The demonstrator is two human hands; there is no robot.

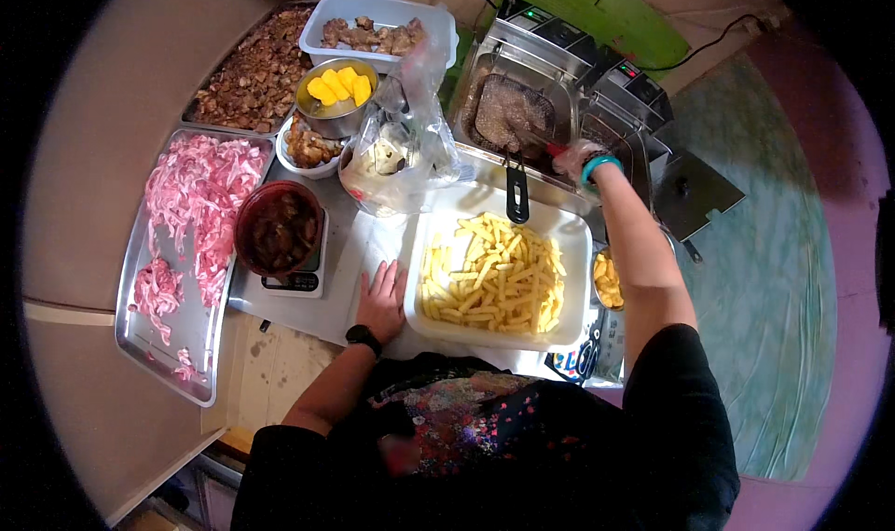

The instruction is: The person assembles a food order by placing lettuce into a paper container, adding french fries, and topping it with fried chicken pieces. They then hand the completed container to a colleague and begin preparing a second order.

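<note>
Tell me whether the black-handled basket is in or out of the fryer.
In: the basket sits down inside the fryer amid bubbly foam, its black handle jutting out over the front.

Left hand [380, 303] palm-down, flat; right arm [643, 242] extended forward, right hand [578, 161] curled.

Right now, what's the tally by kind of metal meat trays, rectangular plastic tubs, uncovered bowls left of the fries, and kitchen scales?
Metal meat trays: 2
Rectangular plastic tubs: 2
Uncovered bowls left of the fries: 3
Kitchen scale: 1
Total: 8
</note>
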